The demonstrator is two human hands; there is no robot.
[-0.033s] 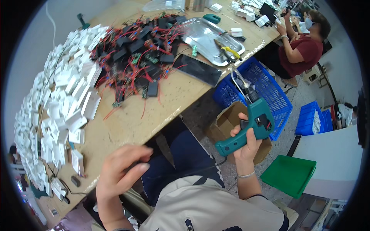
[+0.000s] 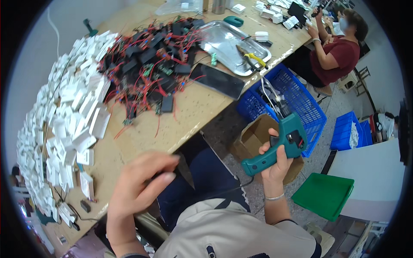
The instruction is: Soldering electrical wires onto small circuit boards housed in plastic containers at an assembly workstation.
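My right hand [image 2: 275,161] is wrapped round the grip of a teal soldering gun [image 2: 291,131], a finger by its trigger. The gun's tip points up over the blue crate, with a pale bent tube beside it. Its dark cord runs down from the grip toward my lap. My left hand [image 2: 144,180] hovers over my lap near the table's front edge. Its fingers are bent and slightly blurred, the thumb stands apart, and I see nothing held. Nearest on the table [image 2: 142,137] lie white plastic casings [image 2: 84,114] and black modules with red wires [image 2: 161,64].
At the table's back right are a metal tray [image 2: 223,43], yellow-handled pliers [image 2: 254,58] and a dark flat panel [image 2: 217,80]. Below stand a blue crate [image 2: 316,114], a cardboard box [image 2: 247,135] and a green tray [image 2: 325,195]. A person in a red shirt [image 2: 342,58] sits far right.
My left hand has shifted slightly up and to the right. The soldering gun stays in my right hand, nearly where it was.
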